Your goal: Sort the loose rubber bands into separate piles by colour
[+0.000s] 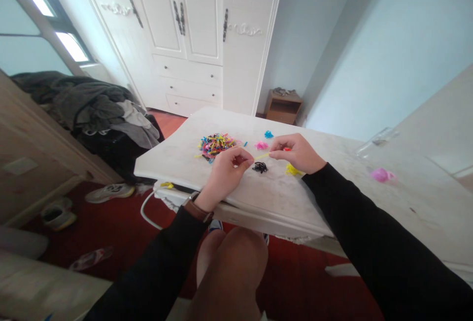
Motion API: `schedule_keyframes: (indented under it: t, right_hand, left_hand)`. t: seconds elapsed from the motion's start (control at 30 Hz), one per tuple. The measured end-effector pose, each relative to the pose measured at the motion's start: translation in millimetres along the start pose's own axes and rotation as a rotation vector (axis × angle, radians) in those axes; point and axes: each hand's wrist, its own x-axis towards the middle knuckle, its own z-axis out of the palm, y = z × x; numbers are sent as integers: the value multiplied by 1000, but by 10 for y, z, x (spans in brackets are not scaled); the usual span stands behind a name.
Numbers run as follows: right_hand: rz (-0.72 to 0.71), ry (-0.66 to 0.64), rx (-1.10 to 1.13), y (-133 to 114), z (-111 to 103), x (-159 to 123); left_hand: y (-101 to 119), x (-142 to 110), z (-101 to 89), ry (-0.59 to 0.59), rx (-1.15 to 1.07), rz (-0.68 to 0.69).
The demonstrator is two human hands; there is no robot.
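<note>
A yellow rubber band (261,156) is stretched between my two hands, just above the table (177,158). My left hand (229,169) pinches one end of it between thumb and fingertips. The other end is in the closed fingers of my right hand (300,153), where a small red piece (287,149) also shows. Left of the hands lies a heap of mixed-colour rubber bands (216,144). Smaller single-colour piles lie around the hands: blue bands (268,134), pink bands (261,145), black bands (260,167) and yellow bands (291,169), the last partly covered by my right hand.
On the table's right lie a clear plastic container (377,143) and a pink crumpled item (383,175). A white cable (144,210) hangs by the left front edge. Clothes (92,102) are heaped at left, and a white wardrobe (199,30) stands behind.
</note>
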Motion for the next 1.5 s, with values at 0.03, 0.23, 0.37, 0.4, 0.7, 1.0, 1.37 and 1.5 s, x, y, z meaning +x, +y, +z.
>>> schedule_keyframes:
  t: [0.03,0.23,0.37,0.4,0.7,1.0,1.37,1.5]
  right_hand:
    - [3,20,4,11,-27,-4]
    - [-8,52,-15,5,22,-21]
    - [-10,12,-26,1,59,-20]
    - [-2,39,-30,17,28,-20]
    - [148,-155,-204,234,-564,-136]
    - [304,-413,-314,357,-761,-285]
    - [15,-62,-277,210,-341,-194]
    - [-111,-25,-230,103,-105,-156]
  left_hand:
    - [-7,0,2,0,-1,-2]
    - [-19,-2,9,12,0,-7]
    - [-25,-3,-8,1,17,-8]
    - [-33,-2,-13,8,11,-11]
    - [-64,3,-16,1,-31,-40]
    - [-64,5,-11,-3,-26,-42]
    - [-48,-14,4,-76,-157,-83]
    - [-41,-15,9,-109,-170,-94]
